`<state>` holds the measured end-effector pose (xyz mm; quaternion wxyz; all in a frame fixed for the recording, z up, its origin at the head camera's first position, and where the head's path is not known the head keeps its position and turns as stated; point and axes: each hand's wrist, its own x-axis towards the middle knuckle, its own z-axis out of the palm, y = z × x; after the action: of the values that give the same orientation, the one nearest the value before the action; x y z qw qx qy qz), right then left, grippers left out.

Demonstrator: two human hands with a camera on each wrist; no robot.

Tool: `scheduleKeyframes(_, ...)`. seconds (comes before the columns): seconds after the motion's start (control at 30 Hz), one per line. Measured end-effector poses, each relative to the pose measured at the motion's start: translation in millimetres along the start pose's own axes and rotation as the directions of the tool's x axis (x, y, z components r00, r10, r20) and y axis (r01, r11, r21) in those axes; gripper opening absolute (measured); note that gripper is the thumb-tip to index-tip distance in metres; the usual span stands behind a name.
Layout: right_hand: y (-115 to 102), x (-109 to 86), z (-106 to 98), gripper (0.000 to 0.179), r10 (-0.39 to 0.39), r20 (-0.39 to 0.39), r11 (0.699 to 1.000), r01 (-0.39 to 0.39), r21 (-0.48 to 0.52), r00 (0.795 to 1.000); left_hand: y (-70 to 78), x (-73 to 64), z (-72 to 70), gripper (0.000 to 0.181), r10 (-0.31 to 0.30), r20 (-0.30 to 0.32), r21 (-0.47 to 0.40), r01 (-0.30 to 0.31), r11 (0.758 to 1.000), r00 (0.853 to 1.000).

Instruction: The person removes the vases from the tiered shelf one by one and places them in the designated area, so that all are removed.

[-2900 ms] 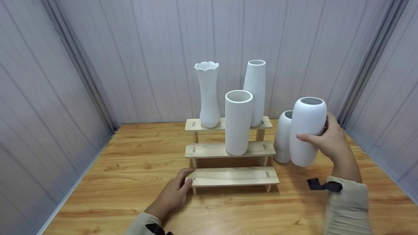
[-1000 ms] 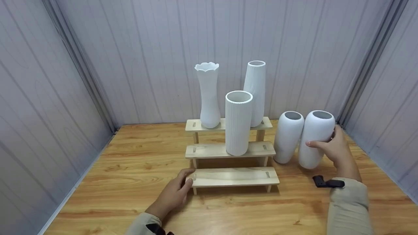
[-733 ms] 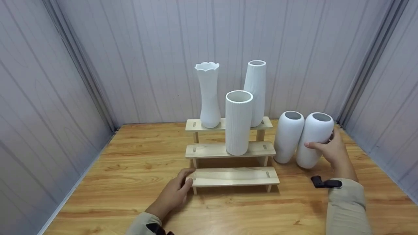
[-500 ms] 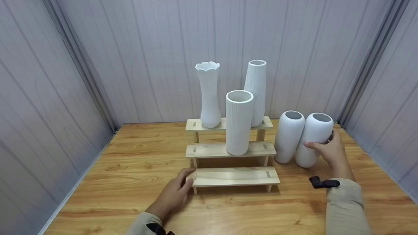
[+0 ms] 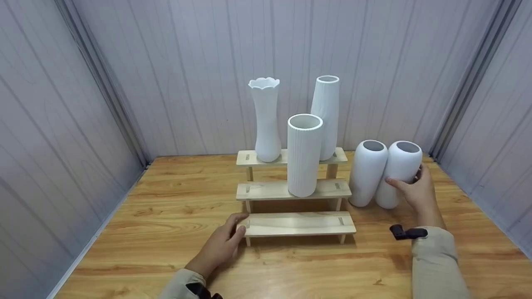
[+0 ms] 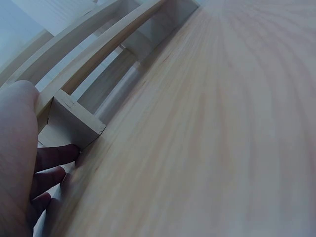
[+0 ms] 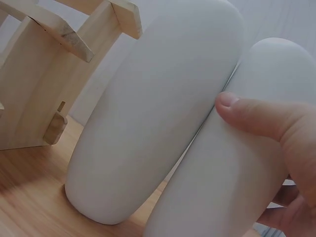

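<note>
My right hand [image 5: 420, 194] holds a smooth white rounded vase [image 5: 402, 164], thumb on its near side and fingers behind. This vase stands almost upright at the table's right, close against a matching white vase [image 5: 368, 174]. In the right wrist view the held vase [image 7: 212, 173] and its twin [image 7: 148, 108] seem to touch along their sides; the held one's base is cut off there. My left hand [image 5: 218, 247] grips the left end of the lowest board of a three-step wooden stand [image 5: 295, 224]. In the left wrist view its fingers [image 6: 47, 180] reach round a leg.
A ribbed cylindrical vase [image 5: 303, 162] stands on the middle step. On the top step are a vase with a scalloped rim [image 5: 266, 124] and a tall tapered vase [image 5: 329, 112], partly hidden. Panelled walls [image 5: 199, 74] enclose the wooden table [image 5: 166, 207].
From in front of its twin, the held vase was carried right and lowered, then shifted slightly left and back until close against it. My left hand has stayed on the stand.
</note>
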<state>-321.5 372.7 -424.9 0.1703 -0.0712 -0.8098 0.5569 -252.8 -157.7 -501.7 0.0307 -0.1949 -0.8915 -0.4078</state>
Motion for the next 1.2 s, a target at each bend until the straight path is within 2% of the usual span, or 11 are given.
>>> scheduleKeyframes(0.33, 3.3, 0.8, 4.6, 0.114, -0.008, -0.028, 1.000, 0.009, 0.026, 1.000, -0.6, -0.7, 1.2, 0.040, -0.001, -0.015, -0.003, 0.001, 1.000, 1.000)
scheduleKeyframes(0.5, 4.3, 0.5, 6.2, 0.111, -0.019, -0.048, 0.999, 0.021, 0.033, 0.999, -0.2, -0.4, 0.5, 0.039, -0.007, -0.006, 0.000, 0.007, 1.000, 1.000)
scheduleKeyframes(0.73, 3.7, -0.6, 8.0, 0.111, 0.012, -0.072, 0.998, -0.007, 0.062, 0.997, 1.1, 0.0, -0.4, 0.040, -0.006, 0.015, 0.004, 0.006, 1.000, 1.000)
scheduleKeyframes(1.2, 1.2, -0.2, 7.6, 0.110, -0.002, -0.079, 0.998, 0.007, 0.066, 0.997, 1.8, 0.4, -1.2, 0.040, -0.027, 0.009, 0.002, 0.027, 1.000, 1.000)
